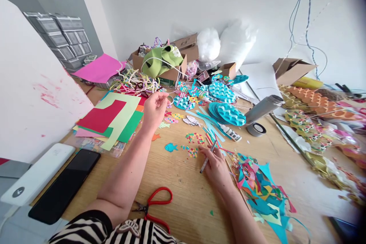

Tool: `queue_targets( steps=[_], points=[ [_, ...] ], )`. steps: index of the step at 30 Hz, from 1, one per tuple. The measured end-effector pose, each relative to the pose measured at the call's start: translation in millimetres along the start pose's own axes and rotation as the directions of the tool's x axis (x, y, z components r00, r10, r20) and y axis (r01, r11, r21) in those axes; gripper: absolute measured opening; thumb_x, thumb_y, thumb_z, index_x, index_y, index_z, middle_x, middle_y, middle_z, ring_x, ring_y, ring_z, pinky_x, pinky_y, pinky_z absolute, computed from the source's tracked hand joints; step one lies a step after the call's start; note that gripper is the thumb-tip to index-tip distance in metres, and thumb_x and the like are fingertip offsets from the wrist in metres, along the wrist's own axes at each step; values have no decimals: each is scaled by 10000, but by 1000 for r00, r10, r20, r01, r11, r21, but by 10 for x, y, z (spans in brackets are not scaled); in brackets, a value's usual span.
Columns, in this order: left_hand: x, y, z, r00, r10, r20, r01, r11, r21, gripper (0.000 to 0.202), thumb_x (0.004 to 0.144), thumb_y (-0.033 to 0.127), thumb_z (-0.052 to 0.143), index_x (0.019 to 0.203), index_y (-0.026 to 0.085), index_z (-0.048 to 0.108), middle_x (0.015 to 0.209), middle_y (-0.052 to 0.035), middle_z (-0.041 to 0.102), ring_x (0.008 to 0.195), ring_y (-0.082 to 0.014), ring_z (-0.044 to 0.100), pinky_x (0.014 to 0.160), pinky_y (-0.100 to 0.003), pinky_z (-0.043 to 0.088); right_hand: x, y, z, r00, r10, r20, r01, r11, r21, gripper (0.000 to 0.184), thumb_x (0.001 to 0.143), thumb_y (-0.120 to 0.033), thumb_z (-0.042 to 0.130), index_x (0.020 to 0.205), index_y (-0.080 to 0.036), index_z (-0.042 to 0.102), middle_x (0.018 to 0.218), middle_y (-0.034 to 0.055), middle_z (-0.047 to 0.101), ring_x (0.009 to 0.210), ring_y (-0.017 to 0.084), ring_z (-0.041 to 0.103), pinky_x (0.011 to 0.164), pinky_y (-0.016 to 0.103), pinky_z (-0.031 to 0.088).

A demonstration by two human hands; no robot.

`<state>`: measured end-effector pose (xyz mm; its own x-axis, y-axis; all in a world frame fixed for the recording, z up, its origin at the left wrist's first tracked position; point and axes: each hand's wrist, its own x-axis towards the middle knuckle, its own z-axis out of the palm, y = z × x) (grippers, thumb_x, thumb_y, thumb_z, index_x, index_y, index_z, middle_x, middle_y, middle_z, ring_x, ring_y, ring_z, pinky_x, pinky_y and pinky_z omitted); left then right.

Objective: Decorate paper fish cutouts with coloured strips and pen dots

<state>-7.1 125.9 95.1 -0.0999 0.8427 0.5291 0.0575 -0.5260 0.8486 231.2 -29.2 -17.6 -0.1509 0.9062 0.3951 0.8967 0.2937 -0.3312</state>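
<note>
My left hand [156, 108] is raised over the far part of the table, thumb and fingers pinched together. What they hold, if anything, is too small to make out; a pale ring-shaped piece [170, 100] shows just beside the fingertips. A grey pen [208, 156] lies between the fingers of my right hand [215, 166], which rests low on the tabletop by some paper strips [210, 137]. Small coloured paper dots [195, 138] are just beyond its fingertips. Left of them lies a blue paper fish [170, 147], with several patterned paper fish [171, 120] below my left hand.
Red-handled scissors [160, 196] lie near my body. Coloured paper sheets [114, 118], a black phone [64, 187] and a white power bank [38, 173] are at left. Blue wavy discs [227, 113], a glue bottle [229, 132], a steel flask [264, 108] and paper scraps [261, 188] are at right.
</note>
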Motion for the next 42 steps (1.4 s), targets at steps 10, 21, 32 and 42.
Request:
queue_targets(
  steps=[10,21,32,42],
  points=[
    [-6,-23,1,1000,7,12,-7,1000,9,103,797,191,558,877,158,614,720,-4,661,682,-130,644,680,-244,505,-402,101,-473,992,-11,-127,-8,989,-149,155,821,-154,508,898,-215,628,858,73,659,794,234,587,678,366,487],
    [-390,361,-98,987,69,145,-108,954,278,135,866,160,500,937,174,614,829,-37,698,768,-149,657,700,-254,505,-140,-215,-298,909,214,-357,-130,961,245,140,855,-196,536,965,-192,623,765,39,592,710,183,575,611,303,489],
    [-1407,-49,-378,749,-136,648,-425,652,628,365,802,35,484,1094,188,641,1094,-59,629,1082,-211,502,1009,-380,412,-199,-197,-49,924,57,-378,70,946,316,128,852,-158,530,957,-196,592,844,54,595,755,187,601,673,330,490],
    [-1445,-191,-385,673,-152,724,-458,683,569,408,794,57,512,1124,245,659,1138,-56,596,1117,-220,466,1029,-391,391,-176,-244,-123,930,-61,-362,160,955,250,196,845,-111,540,997,-223,592,785,40,604,792,204,597,690,339,498]
  ],
)
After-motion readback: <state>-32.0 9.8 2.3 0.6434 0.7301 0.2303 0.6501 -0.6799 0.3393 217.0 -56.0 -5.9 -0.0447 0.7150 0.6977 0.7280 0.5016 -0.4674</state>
